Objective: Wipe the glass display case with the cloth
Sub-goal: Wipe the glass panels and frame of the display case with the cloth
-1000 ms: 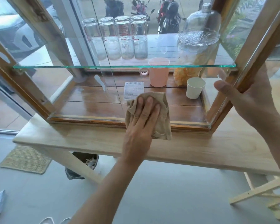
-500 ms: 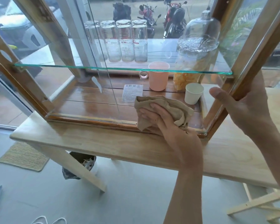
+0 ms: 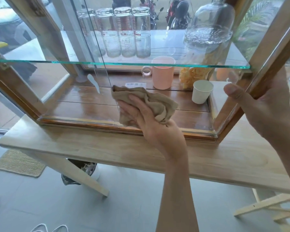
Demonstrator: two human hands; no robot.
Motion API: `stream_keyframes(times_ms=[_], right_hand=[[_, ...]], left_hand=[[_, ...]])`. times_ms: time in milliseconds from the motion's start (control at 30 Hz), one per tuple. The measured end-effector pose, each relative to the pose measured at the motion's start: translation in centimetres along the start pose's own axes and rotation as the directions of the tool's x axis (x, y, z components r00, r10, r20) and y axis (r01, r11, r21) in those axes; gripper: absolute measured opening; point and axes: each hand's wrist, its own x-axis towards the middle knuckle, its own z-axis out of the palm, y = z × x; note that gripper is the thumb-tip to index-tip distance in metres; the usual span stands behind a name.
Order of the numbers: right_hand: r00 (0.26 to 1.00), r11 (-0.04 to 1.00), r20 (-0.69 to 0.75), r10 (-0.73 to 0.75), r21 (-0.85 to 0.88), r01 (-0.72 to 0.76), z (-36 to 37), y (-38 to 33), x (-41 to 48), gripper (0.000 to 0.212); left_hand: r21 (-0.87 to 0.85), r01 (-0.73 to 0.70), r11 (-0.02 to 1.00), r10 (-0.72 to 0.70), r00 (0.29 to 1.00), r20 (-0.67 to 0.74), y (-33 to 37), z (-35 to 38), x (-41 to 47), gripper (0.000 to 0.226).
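Note:
A wood-framed glass display case (image 3: 84,122) stands on a pale wooden table (image 3: 107,148). My left hand (image 3: 151,124) grips a crumpled beige cloth (image 3: 151,101) and presses it against the lower front glass pane, near the middle. My right hand (image 3: 264,111) clasps the case's right wooden frame post (image 3: 266,52), thumb on the front. A green-edged glass shelf (image 3: 74,61) crosses the case above the cloth.
On the shelf stand several upturned glasses (image 3: 124,34) and a glass dome jar (image 3: 209,25). Below are a pink mug (image 3: 162,74), a white paper cup (image 3: 202,92) and yellow snacks (image 3: 189,76). A woven mat (image 3: 18,163) and a bin (image 3: 80,171) lie on the floor.
My left hand has turned palm-up and shifted the cloth right and a little up along the lower pane. The right hand stays on the frame; the view has moved closer.

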Motion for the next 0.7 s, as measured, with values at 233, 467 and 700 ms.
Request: stream_keyframes(times_ms=[233,467,700], right_hand=[[1.000,1.000,-0.013,-0.023,-0.002,0.023,0.0,0.4,0.1,0.074],[1.000,1.000,-0.007,-0.002,-0.016,0.002,-0.1,-0.5,-0.1,0.069],[1.000,1.000,-0.019,0.008,0.003,-0.008,0.2,-0.9,-0.2,0.072]], left_hand=[[-0.114,-0.269,0.956,0.289,0.926,0.244,2.2,0.6,-2.6,0.043],[-0.114,-0.220,0.969,0.237,0.956,0.170,0.1,-0.5,-2.3,0.056],[-0.068,-0.512,0.856,0.517,0.848,0.117,1.8,0.9,4.5,0.045]])
